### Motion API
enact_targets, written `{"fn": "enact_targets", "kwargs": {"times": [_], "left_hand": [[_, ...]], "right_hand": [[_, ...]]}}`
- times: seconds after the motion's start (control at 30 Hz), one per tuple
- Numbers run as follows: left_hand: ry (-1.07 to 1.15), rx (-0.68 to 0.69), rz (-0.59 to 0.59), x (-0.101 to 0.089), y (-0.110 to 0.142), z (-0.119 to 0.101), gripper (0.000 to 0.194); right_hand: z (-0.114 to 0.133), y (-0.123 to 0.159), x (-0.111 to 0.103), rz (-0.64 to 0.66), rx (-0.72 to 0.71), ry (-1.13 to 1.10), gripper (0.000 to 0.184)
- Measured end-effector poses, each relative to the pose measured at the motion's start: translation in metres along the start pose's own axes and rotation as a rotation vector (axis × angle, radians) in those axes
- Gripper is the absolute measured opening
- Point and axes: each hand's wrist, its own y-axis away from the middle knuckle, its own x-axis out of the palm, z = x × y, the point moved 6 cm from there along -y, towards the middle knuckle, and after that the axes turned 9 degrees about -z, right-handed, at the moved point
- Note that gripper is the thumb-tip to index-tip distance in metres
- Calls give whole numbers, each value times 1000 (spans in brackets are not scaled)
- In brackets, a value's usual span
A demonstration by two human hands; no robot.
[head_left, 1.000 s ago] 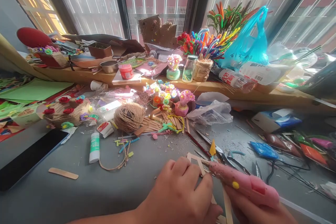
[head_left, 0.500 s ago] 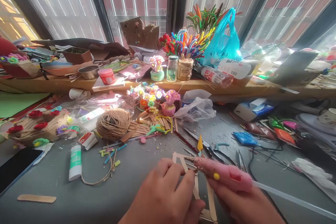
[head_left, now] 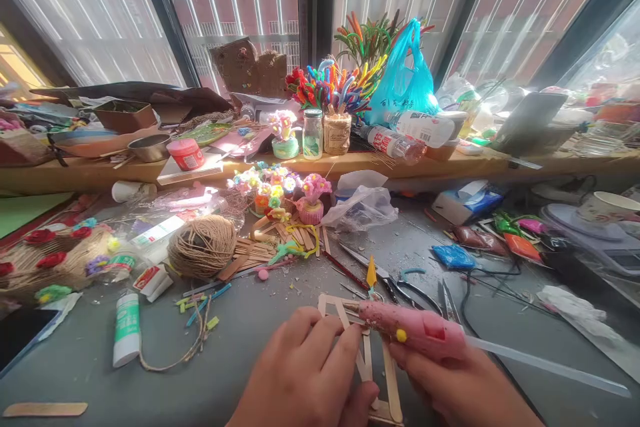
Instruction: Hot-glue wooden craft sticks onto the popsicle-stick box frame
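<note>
My right hand (head_left: 450, 377) is wrapped round a pink hot glue gun (head_left: 417, 328) with a yellow dot on its side. A long clear glue stick (head_left: 550, 365) sticks out of its back end. The nozzle points left, at the upper part of a frame of wooden craft sticks (head_left: 391, 380). My left hand (head_left: 305, 373) grips that frame from the left, fingers curled over its sticks, and hides part of it. Whether the nozzle touches the wood I cannot tell. Just beyond the gun are scissors (head_left: 423, 297) and a small yellow pointed piece (head_left: 371, 272).
A ball of twine (head_left: 203, 247), a glue stick tube (head_left: 127, 330) and a loose craft stick (head_left: 45, 409) lie to the left. Pipe-cleaner flowers (head_left: 313, 197) and a plastic bag (head_left: 365, 208) stand behind. A black cord (head_left: 466, 307) runs on the right. Jars and bottles line the ledge.
The view has turned to the right, so everything on the table sits further left. Both hands keep their holds on the frame and the glue gun, with the nozzle still by the frame's upper part.
</note>
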Motion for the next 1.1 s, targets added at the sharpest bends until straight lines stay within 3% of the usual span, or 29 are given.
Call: {"fn": "enact_targets", "kwargs": {"times": [0.3, 0.5, 0.63, 0.87, 1.1], "left_hand": [[-17, 26, -10, 1, -1, 0, 34], [-83, 13, -14, -3, -1, 1, 33], [-163, 44, -33, -5, -1, 1, 37], [-157, 60, -24, -2, 0, 1, 37], [-170, 80, -39, -3, 0, 3, 36]], "right_hand": [[-13, -1, -14, 28, 33, 2, 50], [-12, 1, -12, -96, 29, -51, 42], [-18, 1, -13, -121, 69, -52, 46], [-23, 2, -15, -111, 139, 29, 50], [-17, 1, -6, -71, 100, -28, 47]]}}
